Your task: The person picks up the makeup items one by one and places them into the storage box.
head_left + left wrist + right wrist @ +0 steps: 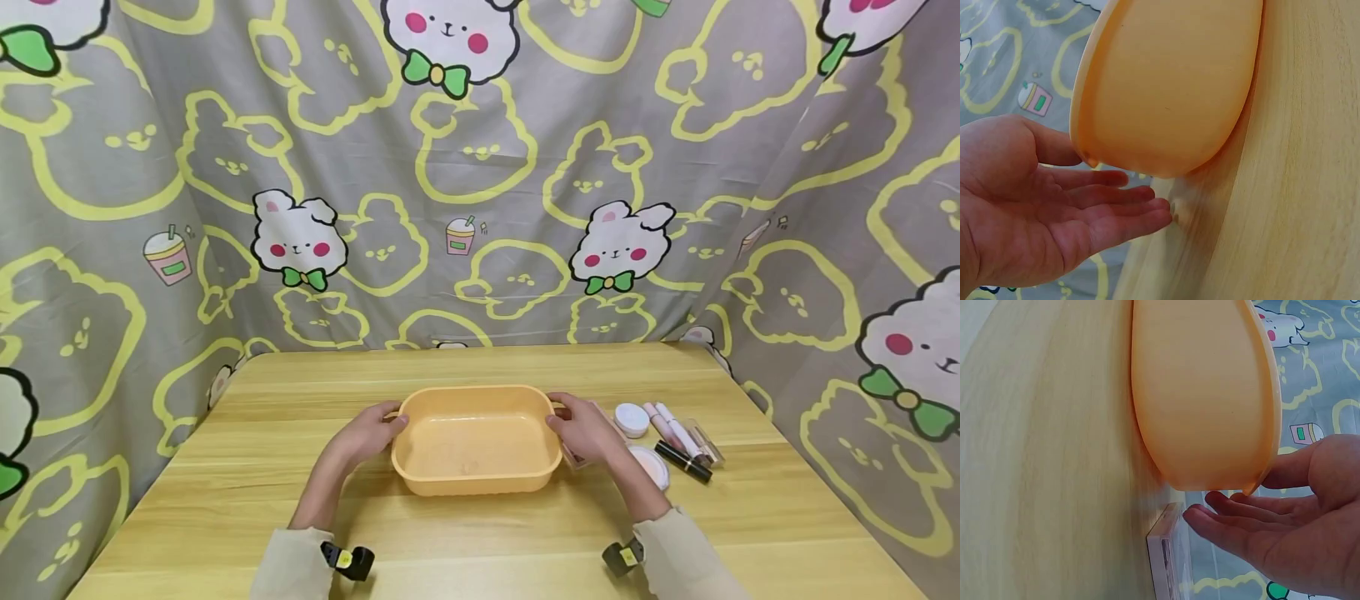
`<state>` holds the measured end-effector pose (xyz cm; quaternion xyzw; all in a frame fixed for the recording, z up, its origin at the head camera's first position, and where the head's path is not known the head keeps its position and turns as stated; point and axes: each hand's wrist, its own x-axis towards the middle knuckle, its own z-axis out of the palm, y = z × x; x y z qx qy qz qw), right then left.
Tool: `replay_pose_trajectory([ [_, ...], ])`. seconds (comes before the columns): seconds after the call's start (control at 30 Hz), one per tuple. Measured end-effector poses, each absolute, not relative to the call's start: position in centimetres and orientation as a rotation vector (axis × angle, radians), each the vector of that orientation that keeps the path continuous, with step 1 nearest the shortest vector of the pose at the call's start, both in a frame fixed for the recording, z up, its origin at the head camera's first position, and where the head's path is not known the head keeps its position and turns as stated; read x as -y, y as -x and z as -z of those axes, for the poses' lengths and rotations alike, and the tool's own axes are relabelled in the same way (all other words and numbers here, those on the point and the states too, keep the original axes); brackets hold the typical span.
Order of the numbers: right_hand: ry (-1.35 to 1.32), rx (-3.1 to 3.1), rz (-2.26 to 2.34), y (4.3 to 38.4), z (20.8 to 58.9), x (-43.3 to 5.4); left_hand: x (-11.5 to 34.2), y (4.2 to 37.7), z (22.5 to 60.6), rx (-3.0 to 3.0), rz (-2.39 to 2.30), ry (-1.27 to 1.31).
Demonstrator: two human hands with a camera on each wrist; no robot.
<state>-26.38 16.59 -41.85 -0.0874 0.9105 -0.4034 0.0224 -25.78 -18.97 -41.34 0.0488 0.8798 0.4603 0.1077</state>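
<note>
An orange-yellow plastic basin [476, 483], rectangular with rounded corners, sits upright on the wooden table, nothing inside it. My left hand [372, 433] holds its left end, thumb over the rim and the other fingers outside below it. At the opposite end my right hand [588, 427] grips the rim the same way. In the left wrist view the fingers [1129, 215] extend nearly straight beside the basin's end wall [1166, 125]. From the right wrist, the thumb [1288, 470] reaches behind the rim, with a flat clear-and-pink case [1163, 556] just below the fingertips.
Right of the basin lie a white round jar [632, 419], a round white compact [651, 467], a black tube [682, 462], white and pink tubes [678, 432] and a clear case [707, 442]. A patterned curtain [480, 183] surrounds the wooden table [480, 550].
</note>
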Motion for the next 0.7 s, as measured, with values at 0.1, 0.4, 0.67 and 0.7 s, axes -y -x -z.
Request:
replay_pose_trajectory([
  [0.1,0.258,-2.805,1.290,26.32,41.79,-16.45,19.18,25.92,41.55,-2.515,-1.442,-0.119],
  [0.4,0.181,-2.710,1.451,26.41,42.10,-16.43,19.44,26.30,41.89,-2.301,-1.606,-0.166],
  [0.67,0.183,-2.729,1.431,26.36,41.99,-16.39,19.63,26.49,42.14,-2.263,-1.641,-0.174],
  [0.7,0.188,-2.736,1.421,26.37,41.97,-16.37,19.64,26.45,42.15,-2.262,-1.643,-0.177],
])
